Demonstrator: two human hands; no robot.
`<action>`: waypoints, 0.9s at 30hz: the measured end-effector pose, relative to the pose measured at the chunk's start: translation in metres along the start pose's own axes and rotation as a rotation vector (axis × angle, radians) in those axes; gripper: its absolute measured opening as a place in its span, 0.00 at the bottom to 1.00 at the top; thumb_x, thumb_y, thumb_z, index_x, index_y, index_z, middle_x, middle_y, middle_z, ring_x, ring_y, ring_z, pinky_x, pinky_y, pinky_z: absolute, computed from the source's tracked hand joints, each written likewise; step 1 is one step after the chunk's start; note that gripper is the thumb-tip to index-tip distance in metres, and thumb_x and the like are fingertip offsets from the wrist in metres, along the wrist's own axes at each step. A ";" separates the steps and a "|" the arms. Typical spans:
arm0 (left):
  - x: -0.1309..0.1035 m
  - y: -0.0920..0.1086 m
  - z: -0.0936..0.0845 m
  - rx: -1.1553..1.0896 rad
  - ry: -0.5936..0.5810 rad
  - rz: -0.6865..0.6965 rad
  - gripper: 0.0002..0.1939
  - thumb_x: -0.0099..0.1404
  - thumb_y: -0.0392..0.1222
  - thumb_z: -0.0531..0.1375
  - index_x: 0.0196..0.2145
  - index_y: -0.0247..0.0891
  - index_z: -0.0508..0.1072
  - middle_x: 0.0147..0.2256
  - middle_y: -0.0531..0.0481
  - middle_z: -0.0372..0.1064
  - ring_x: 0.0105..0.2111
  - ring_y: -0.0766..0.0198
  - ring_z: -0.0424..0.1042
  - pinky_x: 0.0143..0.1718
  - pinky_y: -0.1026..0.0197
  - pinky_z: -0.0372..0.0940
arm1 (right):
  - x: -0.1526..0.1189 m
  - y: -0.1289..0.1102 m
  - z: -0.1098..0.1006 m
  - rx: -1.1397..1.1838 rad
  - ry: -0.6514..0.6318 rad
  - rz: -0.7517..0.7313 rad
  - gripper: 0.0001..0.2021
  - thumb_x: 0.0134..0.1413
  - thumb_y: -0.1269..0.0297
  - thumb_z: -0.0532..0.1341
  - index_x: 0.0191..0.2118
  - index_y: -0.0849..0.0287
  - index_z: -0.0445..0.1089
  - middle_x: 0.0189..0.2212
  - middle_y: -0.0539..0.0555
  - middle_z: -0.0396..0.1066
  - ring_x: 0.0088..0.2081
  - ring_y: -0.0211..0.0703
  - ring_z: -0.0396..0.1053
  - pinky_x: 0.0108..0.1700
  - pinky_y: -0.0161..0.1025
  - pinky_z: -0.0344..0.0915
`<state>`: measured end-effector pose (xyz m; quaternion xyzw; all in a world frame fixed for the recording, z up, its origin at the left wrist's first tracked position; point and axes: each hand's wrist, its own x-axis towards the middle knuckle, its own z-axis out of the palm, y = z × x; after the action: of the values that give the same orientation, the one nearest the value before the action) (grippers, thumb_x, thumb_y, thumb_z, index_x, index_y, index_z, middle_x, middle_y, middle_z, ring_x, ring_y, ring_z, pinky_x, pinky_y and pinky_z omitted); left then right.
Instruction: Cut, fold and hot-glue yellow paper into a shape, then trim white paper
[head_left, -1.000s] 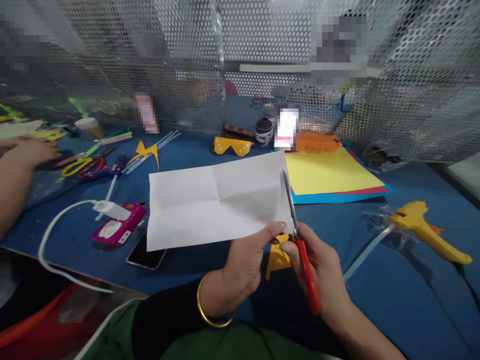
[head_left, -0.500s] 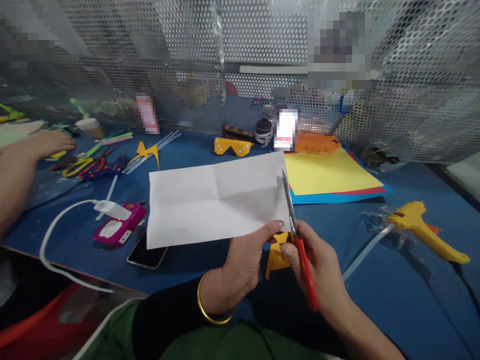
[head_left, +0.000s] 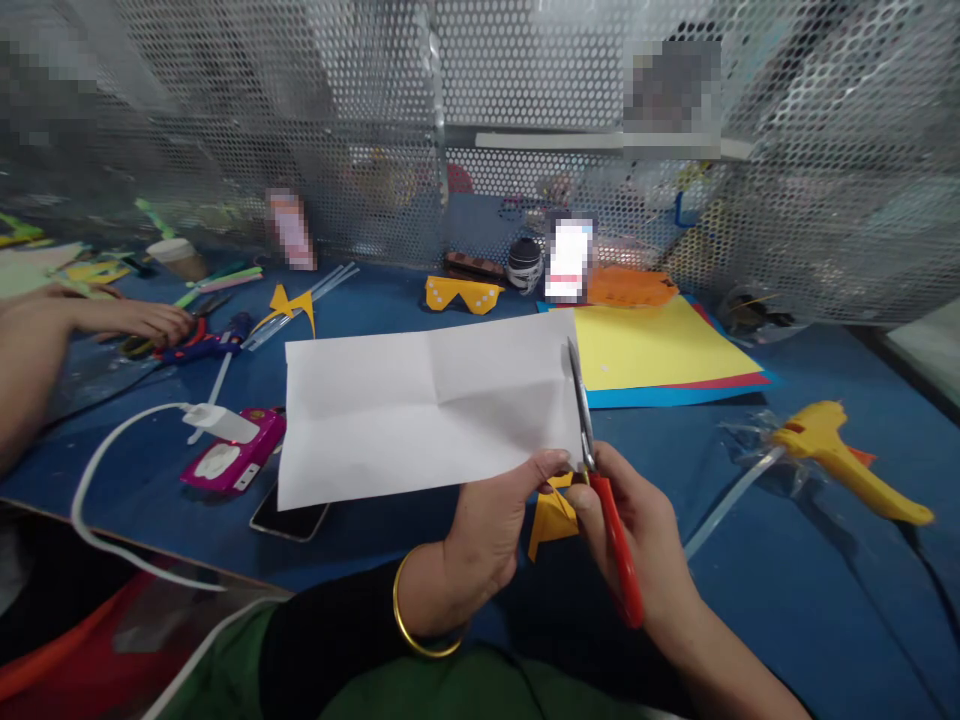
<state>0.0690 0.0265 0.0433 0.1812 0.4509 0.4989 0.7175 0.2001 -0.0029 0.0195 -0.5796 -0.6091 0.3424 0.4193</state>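
A creased sheet of white paper (head_left: 375, 410) is pinched near its lower right corner by my left hand (head_left: 491, 520), which has a gold bangle (head_left: 409, 630) at its wrist. My right hand (head_left: 637, 520) grips red-handled scissors (head_left: 616, 550). The scissor blades lie along the right edge of the sheet, pointing away from me. Below the paper, between my hands, shows a yellow-orange paper piece (head_left: 551, 525), partly hidden by my fingers; whether either hand touches it I cannot tell.
Yellow, red and blue sheets (head_left: 660, 350) lie at right, near a yellow glue gun (head_left: 847, 450). A yellow mask-shaped cutout (head_left: 463, 294) lies behind the paper. At left are a magenta power strip (head_left: 236, 455), a phone (head_left: 289, 515) and another person's hand (head_left: 154, 318) over tools.
The white paper has shifted slightly left and down at its left end. The scissors have moved a little at its right edge. The other person's hand has reached right onto the tools.
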 end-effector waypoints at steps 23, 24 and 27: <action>-0.002 -0.001 0.000 0.009 -0.031 0.010 0.06 0.51 0.40 0.72 0.25 0.39 0.79 0.32 0.47 0.78 0.42 0.56 0.76 0.49 0.55 0.67 | 0.000 -0.001 0.003 0.032 0.021 -0.028 0.13 0.58 0.63 0.60 0.49 0.53 0.71 0.29 0.47 0.73 0.29 0.38 0.66 0.32 0.36 0.66; -0.002 0.000 0.000 0.012 -0.030 0.004 0.06 0.51 0.40 0.72 0.25 0.39 0.79 0.31 0.47 0.78 0.42 0.55 0.76 0.49 0.55 0.67 | 0.000 -0.001 0.003 0.032 0.021 -0.028 0.13 0.58 0.63 0.60 0.49 0.54 0.71 0.30 0.47 0.73 0.29 0.38 0.67 0.32 0.36 0.66; -0.002 0.000 0.001 0.023 -0.033 0.001 0.06 0.50 0.41 0.71 0.25 0.39 0.79 0.31 0.47 0.78 0.44 0.53 0.75 0.50 0.54 0.67 | -0.001 -0.001 0.003 0.031 0.028 -0.035 0.12 0.58 0.62 0.60 0.48 0.54 0.71 0.30 0.48 0.73 0.30 0.38 0.68 0.33 0.36 0.67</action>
<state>0.0692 0.0251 0.0445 0.1981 0.4446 0.4911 0.7225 0.1975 -0.0033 0.0188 -0.5670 -0.6079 0.3361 0.4428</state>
